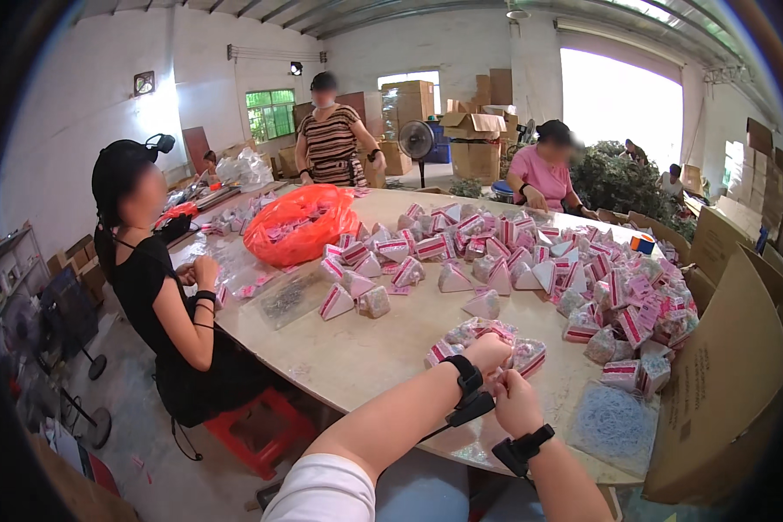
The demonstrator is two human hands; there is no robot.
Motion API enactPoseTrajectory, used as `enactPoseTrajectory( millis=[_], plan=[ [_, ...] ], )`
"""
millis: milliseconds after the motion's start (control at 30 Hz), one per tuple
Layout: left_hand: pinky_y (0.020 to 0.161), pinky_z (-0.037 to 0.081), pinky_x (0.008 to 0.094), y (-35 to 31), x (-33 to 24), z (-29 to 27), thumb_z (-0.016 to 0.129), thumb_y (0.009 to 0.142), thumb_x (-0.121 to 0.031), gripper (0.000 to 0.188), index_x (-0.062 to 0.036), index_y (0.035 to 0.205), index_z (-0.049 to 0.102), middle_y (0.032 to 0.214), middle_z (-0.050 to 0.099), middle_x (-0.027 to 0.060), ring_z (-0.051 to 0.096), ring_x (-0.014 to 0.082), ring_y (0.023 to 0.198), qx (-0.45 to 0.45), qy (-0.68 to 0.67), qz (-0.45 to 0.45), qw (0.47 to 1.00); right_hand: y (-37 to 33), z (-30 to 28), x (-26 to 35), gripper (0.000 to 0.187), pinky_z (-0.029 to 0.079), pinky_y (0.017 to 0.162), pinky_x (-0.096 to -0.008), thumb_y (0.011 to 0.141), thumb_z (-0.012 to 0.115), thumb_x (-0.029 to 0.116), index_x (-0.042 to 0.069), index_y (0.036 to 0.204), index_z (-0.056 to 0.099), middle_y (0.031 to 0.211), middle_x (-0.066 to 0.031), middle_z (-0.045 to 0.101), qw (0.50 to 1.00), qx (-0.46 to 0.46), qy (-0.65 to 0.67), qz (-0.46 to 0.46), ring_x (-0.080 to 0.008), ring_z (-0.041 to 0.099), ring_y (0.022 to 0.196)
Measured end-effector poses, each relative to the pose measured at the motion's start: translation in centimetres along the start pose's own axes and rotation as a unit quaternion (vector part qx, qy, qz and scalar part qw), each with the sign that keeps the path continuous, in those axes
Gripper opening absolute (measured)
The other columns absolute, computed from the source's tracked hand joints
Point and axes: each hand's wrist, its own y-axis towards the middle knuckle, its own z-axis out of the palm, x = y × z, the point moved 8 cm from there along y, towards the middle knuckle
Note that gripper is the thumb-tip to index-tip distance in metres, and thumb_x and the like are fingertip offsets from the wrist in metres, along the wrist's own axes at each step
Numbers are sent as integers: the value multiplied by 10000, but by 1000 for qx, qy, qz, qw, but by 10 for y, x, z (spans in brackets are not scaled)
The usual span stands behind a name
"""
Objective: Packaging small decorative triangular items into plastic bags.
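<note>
Both of my hands are together over the near edge of the table point(357, 348). My left hand point(489, 351) is closed, its fingers curled beside a small group of wedge-shaped pink-and-white packets point(529, 355). Just below and to its right, my right hand point(519, 404) is closed too, with its fingertips close to the left hand. Whatever sits between the fingers is too small and covered to make out. A single wedge packet point(482, 304) lies just beyond the hands. Right of my right hand is a clear bag of thin pale-blue strands point(613, 424).
A big heap of wedge packets point(618, 296) spreads across the far and right table. An open cardboard box point(713, 374) stands at the right edge. A red plastic bag point(291, 228) lies far left. Co-workers are around the table; one at left is near a red stool point(265, 431).
</note>
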Motion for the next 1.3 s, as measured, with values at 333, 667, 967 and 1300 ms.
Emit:
enactPoseTrajectory(
  millis=[333, 667, 967, 1300],
  plan=[
    [483, 403, 272, 16, 11, 17, 535, 817, -108, 102, -10, 827, 562, 718, 557, 51, 498, 128, 595, 26, 3, 36, 999, 2, 4, -47, 52, 447, 536, -259, 908, 487, 23, 22, 857, 500, 728, -54, 561, 960, -21, 265, 85, -120, 540, 604],
    [499, 397, 267, 32, 8, 41, 577, 827, -117, 120, -9, 794, 536, 687, 528, 41, 491, 127, 579, 83, 26, 49, 995, 3, 5, -72, 62, 433, 510, -219, 951, 467, 72, 52, 915, 514, 763, -30, 560, 860, -29, 496, 115, -95, 522, 567],
    [506, 416, 271, 23, -6, 65, 599, 807, -129, 159, 18, 848, 558, 708, 554, 54, 516, 131, 585, 89, -53, 52, 993, -2, -10, -85, 77, 452, 521, -230, 945, 500, 130, 61, 947, 536, 780, -34, 583, 772, -44, 620, 134, -120, 539, 561],
    [479, 457, 279, 2, -12, 72, 599, 779, -165, 246, 55, 887, 623, 681, 612, 78, 574, 134, 549, 53, 42, 57, 996, -4, -15, -89, 92, 483, 558, -243, 905, 519, 75, 44, 988, 543, 771, -51, 605, 784, -58, 603, 133, -132, 570, 595]
  ],
)
